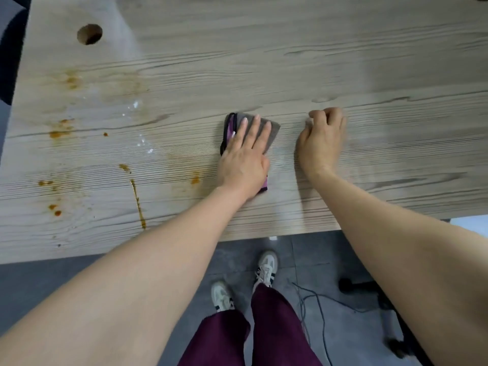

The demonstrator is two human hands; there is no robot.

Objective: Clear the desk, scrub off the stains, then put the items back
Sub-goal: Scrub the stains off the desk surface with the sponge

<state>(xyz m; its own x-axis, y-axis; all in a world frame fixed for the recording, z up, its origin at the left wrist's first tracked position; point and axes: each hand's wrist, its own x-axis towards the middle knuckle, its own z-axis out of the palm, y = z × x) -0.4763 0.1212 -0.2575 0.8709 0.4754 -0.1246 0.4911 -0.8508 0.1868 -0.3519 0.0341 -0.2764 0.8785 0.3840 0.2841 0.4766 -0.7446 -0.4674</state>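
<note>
Pressing left hand [244, 157] flat on cloth [264, 130], seemingly.

Desk [290, 62]: one
Cleaning cloth [266, 133]: one
Hands: two, left [244, 162] and right [320, 143]
Shoes: two
Cable hole [89, 34]: one

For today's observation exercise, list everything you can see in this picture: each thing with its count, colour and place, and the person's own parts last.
desk: one, pale wood grain, fills the upper picture
cable hole: one, round, far left of the desk
stains: many, orange-brown, spread over the desk's left part
wet patch: one, shiny, among the stains
cloth: one, grey and pink with dark edging, mid-desk under the left hand
floor: grey, below the desk edge
cables: a few, dark, on the floor at right
shoes: two, white with dark stripes
trousers: one pair, maroon
left hand: flat, presses the cloth
right hand: fingers curled, on the desk beside the cloth
</note>
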